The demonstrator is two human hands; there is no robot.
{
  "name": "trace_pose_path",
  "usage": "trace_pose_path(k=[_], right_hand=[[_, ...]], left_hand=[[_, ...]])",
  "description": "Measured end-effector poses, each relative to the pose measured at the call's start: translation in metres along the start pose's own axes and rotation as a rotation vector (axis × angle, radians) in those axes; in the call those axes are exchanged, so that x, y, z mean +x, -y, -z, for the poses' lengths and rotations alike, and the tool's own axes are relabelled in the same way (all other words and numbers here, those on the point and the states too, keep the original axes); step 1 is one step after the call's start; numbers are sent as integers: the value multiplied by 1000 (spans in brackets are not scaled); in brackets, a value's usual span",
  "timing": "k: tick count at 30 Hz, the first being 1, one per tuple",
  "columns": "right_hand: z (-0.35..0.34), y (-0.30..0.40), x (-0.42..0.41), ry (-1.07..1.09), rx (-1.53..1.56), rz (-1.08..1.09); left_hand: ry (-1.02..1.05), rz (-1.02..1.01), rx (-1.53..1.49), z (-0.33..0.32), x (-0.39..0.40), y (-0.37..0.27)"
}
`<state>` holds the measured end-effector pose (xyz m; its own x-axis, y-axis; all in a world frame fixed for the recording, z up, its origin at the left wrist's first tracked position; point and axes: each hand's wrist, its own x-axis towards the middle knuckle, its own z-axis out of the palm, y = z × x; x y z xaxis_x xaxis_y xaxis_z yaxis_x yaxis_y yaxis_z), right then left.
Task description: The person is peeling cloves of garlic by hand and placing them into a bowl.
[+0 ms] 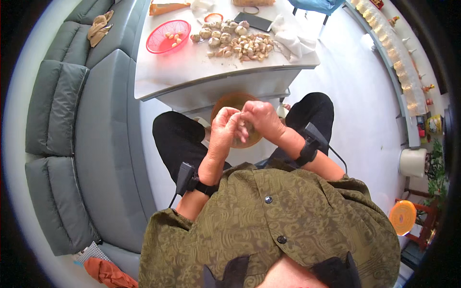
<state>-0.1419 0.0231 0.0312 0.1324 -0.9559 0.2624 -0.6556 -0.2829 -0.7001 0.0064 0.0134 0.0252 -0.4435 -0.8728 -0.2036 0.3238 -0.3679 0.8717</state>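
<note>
My left hand (224,126) and my right hand (264,117) meet fingertip to fingertip above an orange-brown basin (222,102) on the floor between my legs. A small pale piece, which looks like a garlic clove, is pinched where the fingertips join; the fingers hide most of it. The hands also cover much of the basin's inside. On the white table (173,75) beyond lie a heap of loose garlic cloves (252,46) and several whole garlic bulbs (216,34). A red plastic colander (158,39) at the left holds several peeled cloves (174,37).
Behind the garlic lies a smartphone (254,21); a crumpled white cloth (297,41) sits at the table's right corner. A grey sofa (104,144) runs along my left. To the right stand a white plant pot (412,162) and an orange round-topped object (402,218).
</note>
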Motion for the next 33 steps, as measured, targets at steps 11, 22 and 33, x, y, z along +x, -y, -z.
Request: trace_pose_path(k=[11, 22, 33], right_hand=[[-5, -23, -4, 33, 45, -142], [18, -85, 53, -81, 513, -602], [57, -130, 182, -216, -511, -51]], left_hand=[[-28, 29, -186, 12, 8, 1], [-97, 205, -178, 30, 13, 18], [-193, 260, -193, 45, 17, 25]])
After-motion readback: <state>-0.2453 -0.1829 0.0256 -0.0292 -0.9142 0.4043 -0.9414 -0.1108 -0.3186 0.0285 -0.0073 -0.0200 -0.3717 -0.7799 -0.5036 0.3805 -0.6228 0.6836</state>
